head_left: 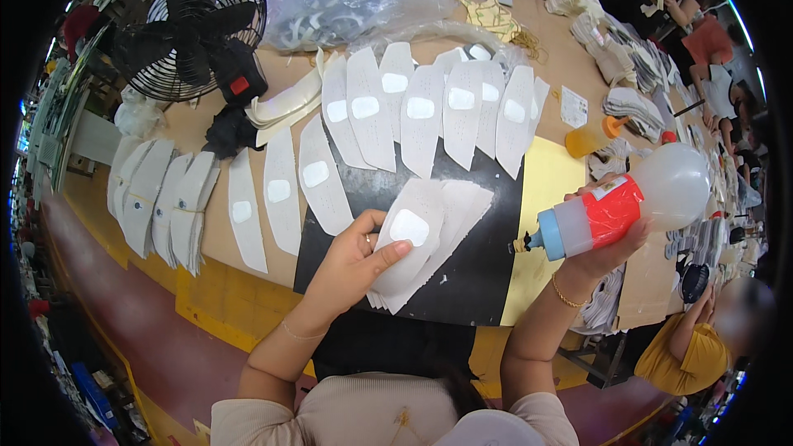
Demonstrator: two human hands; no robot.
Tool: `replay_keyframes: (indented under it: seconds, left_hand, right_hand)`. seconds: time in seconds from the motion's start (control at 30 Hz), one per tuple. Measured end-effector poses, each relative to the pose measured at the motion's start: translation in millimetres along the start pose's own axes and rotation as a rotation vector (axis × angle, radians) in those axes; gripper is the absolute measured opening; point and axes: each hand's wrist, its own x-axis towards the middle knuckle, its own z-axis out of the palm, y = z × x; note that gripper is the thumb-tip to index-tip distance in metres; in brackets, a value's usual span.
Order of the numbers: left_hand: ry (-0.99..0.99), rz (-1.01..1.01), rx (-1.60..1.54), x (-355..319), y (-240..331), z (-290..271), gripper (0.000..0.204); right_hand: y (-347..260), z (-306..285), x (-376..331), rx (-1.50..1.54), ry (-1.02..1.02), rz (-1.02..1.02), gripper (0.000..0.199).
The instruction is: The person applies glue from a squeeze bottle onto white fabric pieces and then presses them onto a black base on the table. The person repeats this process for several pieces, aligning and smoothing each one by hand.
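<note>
My left hand [347,266] grips a fanned stack of pale grey cut fabric pieces [450,219] over the black mat [487,277]. The thumb lies beside a shiny white patch [408,229] on the top piece. In my right hand [610,254] is a squeeze bottle [610,213], tilted with its blue cap and dark nozzle pointing left. The bottle has red tape round its middle and a rounded translucent end. More fabric pieces [423,120] of that shape, each with a white patch, lie overlapping in a curved row beyond and left of the stack.
A black fan [190,25] stands at the far left, near tied bundles of fabric pieces [157,206]. Clear plastic bags [355,0] cover the back. Right of the mat are a yellow sheet [549,177], an orange bottle [591,139] and fabric piles [611,49]. Other people work along the right.
</note>
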Motion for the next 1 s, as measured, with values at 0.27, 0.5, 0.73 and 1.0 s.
replay_keyframes:
  seconds: [0.27, 0.5, 0.73, 1.0]
  left_hand:
    - [-0.226, 0.046, -0.110, 7, 30, 13, 0.048]
    - [-0.326, -0.014, -0.063, 12, 33, 20, 0.046]
    - [-0.281, -0.067, -0.022, 6, 42, 18, 0.044]
    - [-0.338, -0.058, -0.031, 9, 44, 19, 0.045]
  right_hand:
    - [-7, 19, 1, -0.240, -0.012, -0.091, 0.075]
    - [-8, 48, 9, -0.587, -0.093, -0.337, 0.056]
    - [-8, 84, 7, -0.865, -0.219, -0.456, 0.047]
    - [-17, 94, 15, -0.977, -0.395, -0.555, 0.040]
